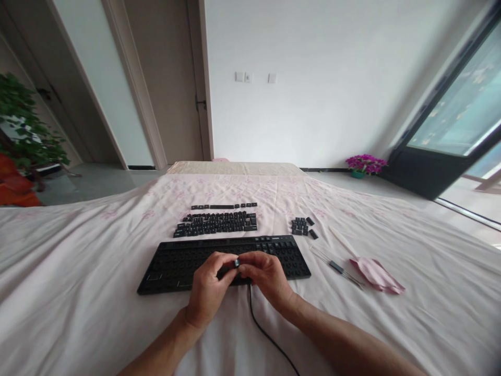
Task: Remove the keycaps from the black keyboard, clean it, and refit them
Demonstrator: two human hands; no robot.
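Observation:
A small black keycap is pinched between the fingertips of both hands, above the front middle of a black keyboard. My left hand grips it from the left with thumb and forefinger. From the right, my right hand closes on the same keycap. Most of the keyboard's key places are bare; a few keys remain along its upper right edge. My hands hide part of its middle. Behind it lie rows of loose keycaps, with a long space bar in the farthest row.
Right of the keyboard lie more loose keycaps, a wire keycap puller with a dark handle, and a pink cloth on a stick. A black cable runs from the keyboard toward me across the floral bedsheet.

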